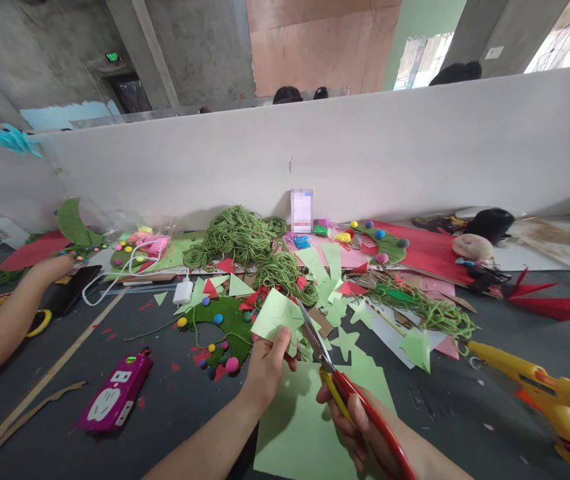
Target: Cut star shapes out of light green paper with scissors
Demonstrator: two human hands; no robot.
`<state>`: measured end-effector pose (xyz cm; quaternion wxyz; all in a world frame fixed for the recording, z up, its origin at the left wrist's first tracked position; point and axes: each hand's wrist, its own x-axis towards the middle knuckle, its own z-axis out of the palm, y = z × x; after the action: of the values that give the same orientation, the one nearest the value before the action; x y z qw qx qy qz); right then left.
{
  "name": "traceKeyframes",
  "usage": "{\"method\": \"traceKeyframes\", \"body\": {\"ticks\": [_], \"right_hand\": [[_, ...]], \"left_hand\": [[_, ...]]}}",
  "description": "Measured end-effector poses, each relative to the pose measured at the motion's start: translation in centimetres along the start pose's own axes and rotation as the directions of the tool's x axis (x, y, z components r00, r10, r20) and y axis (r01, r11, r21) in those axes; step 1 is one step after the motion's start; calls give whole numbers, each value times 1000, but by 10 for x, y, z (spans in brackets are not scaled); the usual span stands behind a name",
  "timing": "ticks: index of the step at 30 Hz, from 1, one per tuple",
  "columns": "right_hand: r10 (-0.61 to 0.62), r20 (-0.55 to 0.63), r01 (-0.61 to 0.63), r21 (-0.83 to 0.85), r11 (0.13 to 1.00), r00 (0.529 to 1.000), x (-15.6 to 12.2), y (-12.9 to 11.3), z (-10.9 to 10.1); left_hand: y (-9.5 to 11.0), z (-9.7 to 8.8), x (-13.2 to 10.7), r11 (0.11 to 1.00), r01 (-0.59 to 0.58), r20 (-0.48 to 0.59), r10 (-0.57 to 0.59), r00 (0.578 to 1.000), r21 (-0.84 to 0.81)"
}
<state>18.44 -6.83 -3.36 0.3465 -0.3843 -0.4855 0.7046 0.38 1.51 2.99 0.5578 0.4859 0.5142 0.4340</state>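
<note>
My left hand (271, 363) pinches a small piece of light green paper (273, 315) between thumb and fingers. In my right hand (362, 423) is a pair of scissors (325, 360) with red and yellow handles, the blades pointing up and left beside the paper's right edge. Whether the blades touch the paper I cannot tell. Below both hands lies a larger sheet of light green paper (289, 440). Cut green paper stars (346, 341) and scraps are just right of the blades. A dark green felt crescent (232, 327) with coloured pompoms lies left of my left hand.
A yellow glue gun (529, 377) lies at right, a purple power bank (117, 390) at left. Green yarn (237, 237) is heaped at the back before a white partition (365, 153), where a phone (302, 211) stands. Another person's arm (12, 320) reaches in from the left.
</note>
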Motion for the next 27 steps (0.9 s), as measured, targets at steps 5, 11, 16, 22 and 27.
{"method": "traceKeyframes", "body": {"ticks": [5, 11, 16, 22, 27], "right_hand": [[-38, 54, 35, 51, 998, 998, 0, -6, -4], [-21, 45, 20, 22, 1000, 999, -2, -9, -5], [-18, 61, 15, 54, 998, 998, -1, -9, -5], [-15, 69, 12, 45, 999, 998, -1, -10, -6], [16, 69, -13, -40, 999, 997, -3, -18, -4]], "left_hand": [[3, -6, 4, 999, -48, 45, 47, 998, 6], [-2, -6, 4, 997, -58, 47, 55, 997, 48], [0, -5, 2, 995, -16, 39, 12, 999, 95], [-2, -5, 2, 998, -24, 44, 21, 999, 58], [-9, -7, 1, 996, -21, 45, 17, 999, 92]]}}
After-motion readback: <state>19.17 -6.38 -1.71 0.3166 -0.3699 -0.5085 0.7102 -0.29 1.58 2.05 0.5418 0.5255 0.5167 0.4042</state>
